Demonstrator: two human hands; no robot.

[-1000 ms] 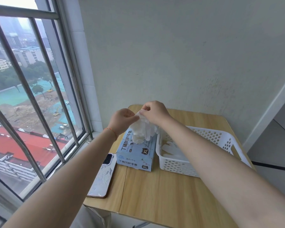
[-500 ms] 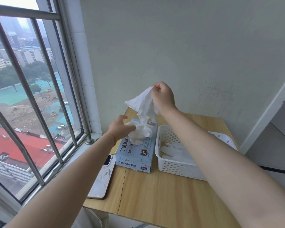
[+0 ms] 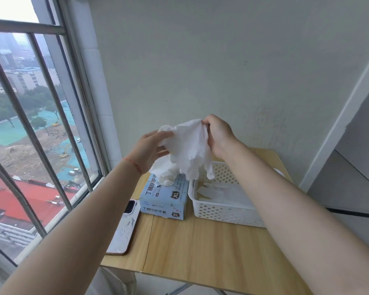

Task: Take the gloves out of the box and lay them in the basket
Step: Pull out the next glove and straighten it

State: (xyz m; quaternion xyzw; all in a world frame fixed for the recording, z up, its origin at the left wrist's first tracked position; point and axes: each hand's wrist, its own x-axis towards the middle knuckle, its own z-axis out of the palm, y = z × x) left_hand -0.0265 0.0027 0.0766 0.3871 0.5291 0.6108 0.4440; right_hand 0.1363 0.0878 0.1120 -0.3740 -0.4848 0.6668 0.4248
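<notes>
While both hands (image 3: pixel 151 149) (image 3: pixel 218 135) pinch the glove (image 3: pixel 188 150) spread between them, it hangs above the box (image 3: pixel 164 199), clear of the clump poking out below. Looks like mid-transfer; next it needs carrying right and lowering flat into the basket (image 3: pixel 222 211).

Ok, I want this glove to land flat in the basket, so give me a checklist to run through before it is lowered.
1. Right hand pinches the white glove's top edge: ok.
2. Left hand holds its other side: ok.
3. Glove clear of the glove box: cannot tell; white material bunches at the opening.
4. Glove over the white basket: not ok, mostly above the box.
5. Basket has room: ok, only flat gloves inside.
6. Phone out of the path: ok.
</notes>
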